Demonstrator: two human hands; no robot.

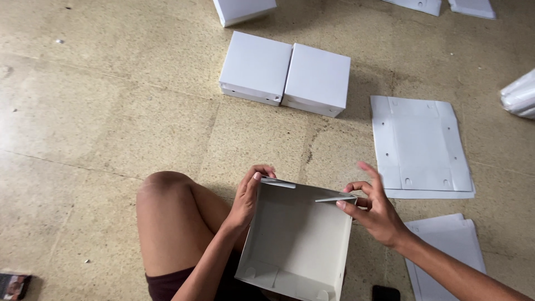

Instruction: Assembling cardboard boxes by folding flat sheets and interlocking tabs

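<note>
A half-folded white cardboard box (295, 239) rests open-side up on my lap, above my bent knee (167, 212). My left hand (248, 195) grips its far left corner, with the fingers curled over the rim. My right hand (373, 206) pinches the far right corner flap between thumb and fingers. The far wall's two flaps stick up slightly at the corners.
Two finished white boxes (285, 75) stand side by side on the tiled floor ahead, a third (242, 10) beyond them. Flat unfolded box sheets (421, 146) lie to the right, more (451, 251) near my right forearm. A white roll (521, 95) sits at the right edge.
</note>
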